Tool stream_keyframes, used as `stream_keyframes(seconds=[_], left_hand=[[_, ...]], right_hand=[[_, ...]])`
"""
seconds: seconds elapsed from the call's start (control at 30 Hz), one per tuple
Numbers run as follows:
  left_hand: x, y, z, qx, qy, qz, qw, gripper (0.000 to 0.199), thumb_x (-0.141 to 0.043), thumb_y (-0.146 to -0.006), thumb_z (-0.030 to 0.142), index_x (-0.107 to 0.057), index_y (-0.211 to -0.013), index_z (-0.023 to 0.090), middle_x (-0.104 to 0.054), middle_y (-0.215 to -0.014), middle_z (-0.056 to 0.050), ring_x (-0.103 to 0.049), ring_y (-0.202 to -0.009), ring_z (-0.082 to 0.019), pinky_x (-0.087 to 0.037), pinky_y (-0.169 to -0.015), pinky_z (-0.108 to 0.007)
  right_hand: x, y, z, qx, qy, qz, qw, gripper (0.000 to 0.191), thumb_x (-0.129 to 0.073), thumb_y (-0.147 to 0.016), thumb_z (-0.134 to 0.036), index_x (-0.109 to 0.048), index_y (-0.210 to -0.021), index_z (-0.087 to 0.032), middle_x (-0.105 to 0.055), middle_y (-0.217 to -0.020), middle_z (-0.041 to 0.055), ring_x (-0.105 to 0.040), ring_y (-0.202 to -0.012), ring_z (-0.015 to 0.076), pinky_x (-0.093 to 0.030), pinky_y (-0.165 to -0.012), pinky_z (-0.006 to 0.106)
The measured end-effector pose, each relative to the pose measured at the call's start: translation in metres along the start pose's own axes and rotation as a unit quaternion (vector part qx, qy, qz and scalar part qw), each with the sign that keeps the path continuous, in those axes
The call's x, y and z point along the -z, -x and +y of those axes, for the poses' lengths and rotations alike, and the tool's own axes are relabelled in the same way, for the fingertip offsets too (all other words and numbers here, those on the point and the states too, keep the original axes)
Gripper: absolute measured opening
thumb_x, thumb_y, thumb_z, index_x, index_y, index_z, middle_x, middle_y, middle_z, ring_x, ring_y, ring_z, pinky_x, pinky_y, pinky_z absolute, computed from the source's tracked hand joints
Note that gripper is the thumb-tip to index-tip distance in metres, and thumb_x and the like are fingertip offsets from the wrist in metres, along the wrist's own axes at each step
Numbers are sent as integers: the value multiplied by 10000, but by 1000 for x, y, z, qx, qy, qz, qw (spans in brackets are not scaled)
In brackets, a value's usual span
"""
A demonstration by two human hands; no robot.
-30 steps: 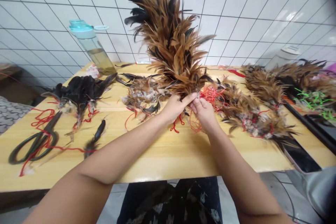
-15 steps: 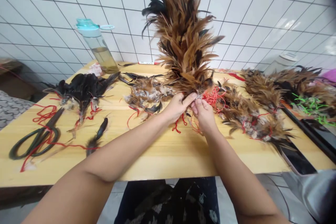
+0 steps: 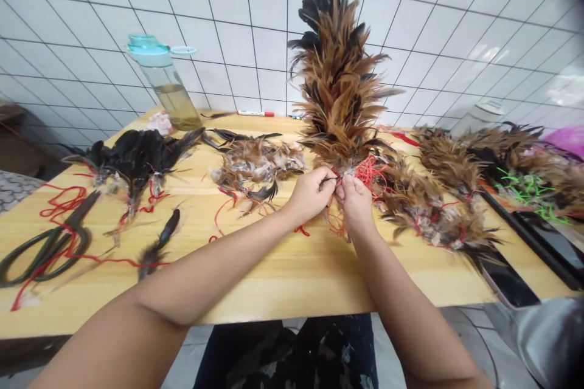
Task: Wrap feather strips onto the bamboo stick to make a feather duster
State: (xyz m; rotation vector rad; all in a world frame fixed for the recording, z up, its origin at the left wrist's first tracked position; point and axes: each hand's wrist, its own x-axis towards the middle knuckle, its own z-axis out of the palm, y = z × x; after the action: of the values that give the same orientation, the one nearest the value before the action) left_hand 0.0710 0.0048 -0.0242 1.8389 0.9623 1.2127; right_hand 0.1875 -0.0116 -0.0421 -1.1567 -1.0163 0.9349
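Note:
A tall bundle of brown and black feathers [image 3: 344,85] stands upright at the middle of the table, its lower end at my hands. My right hand [image 3: 356,197] is closed on the base of the bundle, thumb on top. Just left of it, my left hand [image 3: 314,191] is closed in a pinch around red string near the base. A tangle of red string [image 3: 371,177] lies right beside my right hand. Brown feather bunches tied with red string [image 3: 438,219] lie to the right, and loose brown feather tufts [image 3: 260,161] lie to the left.
Black feathers [image 3: 141,158], scissors [image 3: 55,249] with red string and a single dark feather [image 3: 159,243] lie at left. A water bottle [image 3: 171,91] and red marker [image 3: 255,113] stand and lie at the back. Phones [image 3: 511,276] and green string [image 3: 524,187] are at right.
The feather bundle has swung from a leftward lean to more upright and sits further right. My left hand has drawn slightly away from the bundle's base, its fingers now pinched.

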Motion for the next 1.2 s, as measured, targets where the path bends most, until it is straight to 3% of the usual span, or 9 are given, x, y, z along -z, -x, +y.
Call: stream_keyframes(seconds=[0.17,0.4,0.6,0.73,0.83,0.9,1.03,1.2], left_hand=[[-1,4,4,-43,-53,-3,998,129,-493,-791,113,-559,-696,170,-540,-629,23,-461,-595,-106,-355,-631,-234],[-6,10,2,-143,-109,-15,984,170,-444,-810,84,-460,-677,189,-520,-667,-3,-468,-653,-132,-360,-662,-252],[-13,14,-1,-166,-158,-14,973,154,-409,-833,98,-467,-726,192,-544,-723,-31,-491,-702,-157,-382,-683,-269],[-12,9,0,-80,-109,-4,991,144,-446,-839,135,-486,-708,180,-510,-662,3,-464,-640,-128,-365,-649,-253],[-9,4,5,33,-52,14,998,178,-544,-844,279,-544,-705,168,-495,-603,28,-443,-587,-110,-349,-593,-237],[-6,1,8,74,-14,26,997,247,-606,-818,393,-609,-734,161,-574,-642,6,-510,-639,-130,-387,-618,-242],[-3,-2,8,101,62,34,992,308,-634,-799,459,-691,-795,156,-713,-803,-57,-640,-840,-200,-475,-769,-279],[3,-6,-5,84,87,27,992,355,-585,-829,499,-700,-818,163,-733,-893,-69,-660,-922,-216,-488,-854,-299]], right_hand=[[1,-2,7,39,37,20,998,468,-560,-799,-598,-422,-582,-207,-377,-521,-58,-330,-499,85,-270,-500,246],[2,-5,12,35,68,34,996,398,-523,-812,-549,-428,-620,-213,-416,-548,-49,-377,-543,107,-320,-546,250],[0,-8,18,40,101,67,992,337,-464,-793,-507,-491,-651,-202,-497,-611,-27,-441,-610,131,-362,-603,270],[4,-12,14,87,192,81,974,305,-439,-830,-440,-491,-642,-205,-515,-597,-21,-452,-600,141,-352,-607,277],[6,-10,9,140,261,87,951,256,-422,-850,-363,-500,-664,-205,-536,-616,-10,-461,-607,149,-346,-610,280],[5,-6,7,168,293,82,938,226,-406,-859,-309,-523,-697,-204,-564,-651,1,-480,-634,156,-354,-627,283],[2,-1,7,180,288,62,938,247,-386,-887,-309,-556,-746,-201,-607,-711,18,-515,-675,165,-369,-653,286],[-1,1,5,170,249,40,953,335,-426,-890,-392,-449,-608,-212,-496,-584,-19,-436,-575,137,-326,-583,271]])
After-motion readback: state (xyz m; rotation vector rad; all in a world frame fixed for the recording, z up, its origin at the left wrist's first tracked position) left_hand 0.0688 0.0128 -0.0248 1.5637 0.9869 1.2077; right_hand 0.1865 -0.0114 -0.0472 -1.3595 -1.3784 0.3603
